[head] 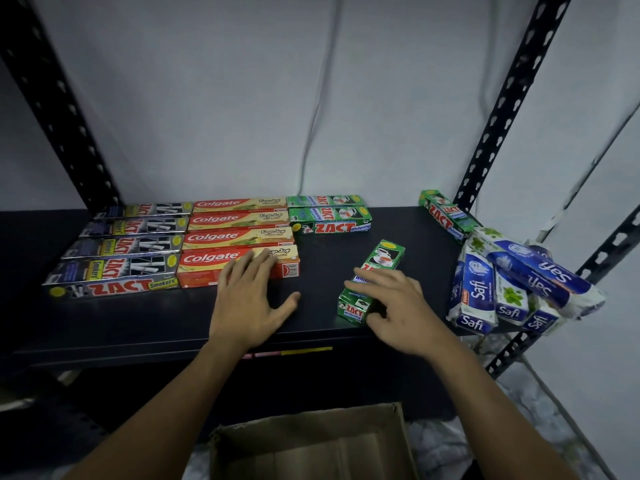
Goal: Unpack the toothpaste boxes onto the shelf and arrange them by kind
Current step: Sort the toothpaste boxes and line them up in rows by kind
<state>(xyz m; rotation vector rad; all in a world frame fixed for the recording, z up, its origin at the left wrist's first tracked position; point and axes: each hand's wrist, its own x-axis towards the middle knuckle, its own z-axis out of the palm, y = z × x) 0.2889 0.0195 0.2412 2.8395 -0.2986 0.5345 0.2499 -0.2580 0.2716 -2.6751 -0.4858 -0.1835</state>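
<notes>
Sorting looks over half done: silver Zact Smokers boxes (117, 251) and red Colgate boxes (239, 220) lie rowed at left; the right hand (391, 303) grips a stray green Zact box (379, 261) at centre, the left hand (249, 292) lies spread; blue-white Safi boxes (512, 289) sit heaped right.

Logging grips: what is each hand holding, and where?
Right hand grips the loose green Zact Whitening box across its near half. Left hand holds nothing, resting on front Colgate box.
</notes>
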